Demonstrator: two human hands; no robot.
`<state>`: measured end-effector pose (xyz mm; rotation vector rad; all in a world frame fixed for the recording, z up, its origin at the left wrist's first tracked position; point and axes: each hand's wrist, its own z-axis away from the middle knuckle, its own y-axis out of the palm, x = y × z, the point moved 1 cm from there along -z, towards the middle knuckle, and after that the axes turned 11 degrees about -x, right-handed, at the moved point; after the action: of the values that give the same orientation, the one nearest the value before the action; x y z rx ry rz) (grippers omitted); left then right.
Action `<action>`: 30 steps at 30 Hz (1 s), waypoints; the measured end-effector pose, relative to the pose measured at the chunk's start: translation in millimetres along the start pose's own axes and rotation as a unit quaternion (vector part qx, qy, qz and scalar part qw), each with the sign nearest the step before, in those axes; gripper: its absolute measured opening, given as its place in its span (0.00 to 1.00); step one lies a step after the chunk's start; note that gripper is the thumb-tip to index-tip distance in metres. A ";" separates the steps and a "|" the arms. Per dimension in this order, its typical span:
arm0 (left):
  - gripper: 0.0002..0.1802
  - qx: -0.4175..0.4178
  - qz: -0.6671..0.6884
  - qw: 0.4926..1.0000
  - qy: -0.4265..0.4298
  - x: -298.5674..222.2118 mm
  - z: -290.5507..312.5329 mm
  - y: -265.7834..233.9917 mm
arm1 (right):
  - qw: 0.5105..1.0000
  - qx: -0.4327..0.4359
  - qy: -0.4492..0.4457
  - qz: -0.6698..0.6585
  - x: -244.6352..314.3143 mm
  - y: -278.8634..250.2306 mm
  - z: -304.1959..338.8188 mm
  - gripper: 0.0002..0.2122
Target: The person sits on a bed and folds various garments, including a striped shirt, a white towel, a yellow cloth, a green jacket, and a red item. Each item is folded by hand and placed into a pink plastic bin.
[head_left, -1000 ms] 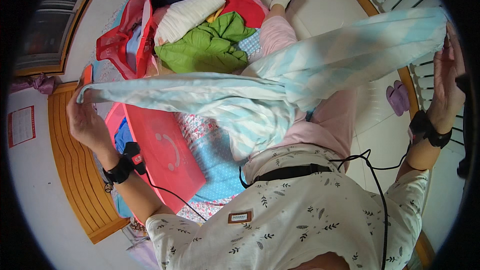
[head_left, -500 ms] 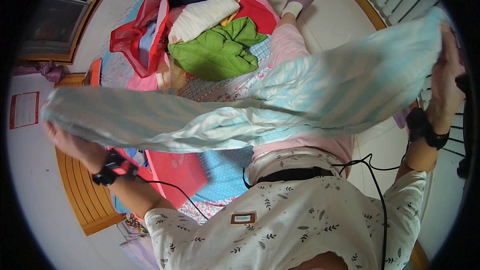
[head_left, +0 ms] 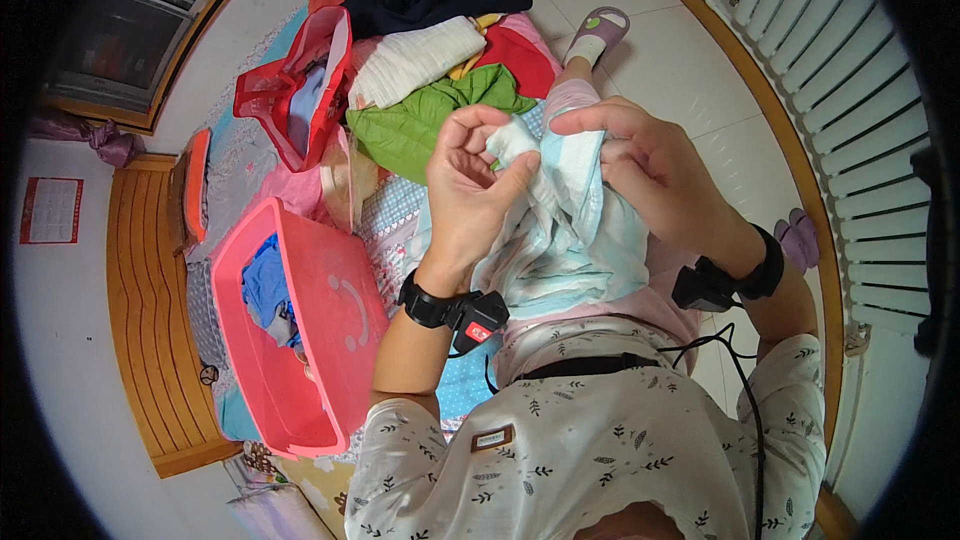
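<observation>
A thin light blue and white striped cloth (head_left: 565, 260) hangs bunched in front of my waist, its lower part over my lap. My left hand (head_left: 465, 180) pinches one gathered edge of it between thumb and fingers. Close by on the right, my right hand (head_left: 655, 175) has its fingers bent round another fold, with the index finger stretched along the top; part of that grip is hidden by the hand. Just beyond both hands lies a green padded garment (head_left: 415, 130) on the bed.
On the bed to the left stands a pink plastic bin (head_left: 335, 310) with blue clothing (head_left: 268, 290) inside. Farther off are a red mesh bag (head_left: 335, 60), a folded white cloth (head_left: 420, 60) and a dark garment (head_left: 430, 2). A white radiator (head_left: 850, 110) lines the right wall.
My hands have come from wide apart to close together in the middle. The cloth, stretched across before, now hangs gathered between them. The pink bin has come into fuller view.
</observation>
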<state>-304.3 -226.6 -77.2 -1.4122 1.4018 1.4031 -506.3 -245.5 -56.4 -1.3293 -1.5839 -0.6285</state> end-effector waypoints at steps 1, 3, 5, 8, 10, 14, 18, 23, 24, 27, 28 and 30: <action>0.22 -0.004 0.047 0.999 -0.019 1.3 1.1 0.0 | 1.000 0.011 -0.001 -0.007 -1.3 -0.2 0.7 0.19; 0.23 -0.023 0.074 0.996 -0.035 3.4 3.3 -3.8 | 1.000 0.021 -0.002 -0.007 -2.4 0.4 1.8 0.18; 0.22 -0.043 0.086 0.993 -0.066 6.1 5.6 -7.9 | 1.000 0.031 -0.006 0.002 -3.8 4.4 0.3 0.17; 0.19 -0.051 0.083 0.995 -0.038 8.9 11.2 -7.2 | 0.998 0.037 0.055 0.013 -6.3 7.4 -1.4 0.14; 0.17 -0.053 0.073 0.996 -0.020 8.7 14.6 -4.0 | 0.995 0.033 0.094 0.003 -8.7 8.7 -2.1 0.13; 0.15 -0.063 0.040 0.997 0.006 5.6 21.2 3.1 | 0.995 0.007 0.086 -0.053 -12.6 10.3 -4.1 0.11; 0.14 -0.065 0.025 0.998 0.009 3.7 24.8 5.1 | 0.983 -0.050 -0.135 0.112 -11.5 11.8 -11.0 0.09; 0.13 -0.066 0.041 0.997 0.019 2.8 26.5 2.2 | 0.998 -0.029 -0.057 0.030 -7.0 12.7 -10.1 0.07; 0.13 -0.066 0.048 0.996 0.018 2.4 26.6 1.7 | 1.000 -0.016 -0.005 0.020 -6.8 13.3 -9.5 0.07; 0.13 -0.066 0.061 0.996 0.013 1.4 27.6 1.9 | 0.999 -0.023 -0.031 0.035 -6.4 17.5 -10.5 0.07; 0.14 -0.066 0.060 0.996 0.008 1.3 28.2 2.5 | 0.998 -0.026 -0.037 0.037 -6.9 18.6 -11.2 0.07; 0.16 -0.064 0.064 0.996 0.015 1.1 29.4 4.0 | 0.997 -0.034 -0.050 0.040 -8.5 21.6 -13.5 0.08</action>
<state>-314.6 -199.3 -82.7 -1.4496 1.4661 1.5842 -481.8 -254.8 -62.1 -1.4879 -1.5925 -0.5795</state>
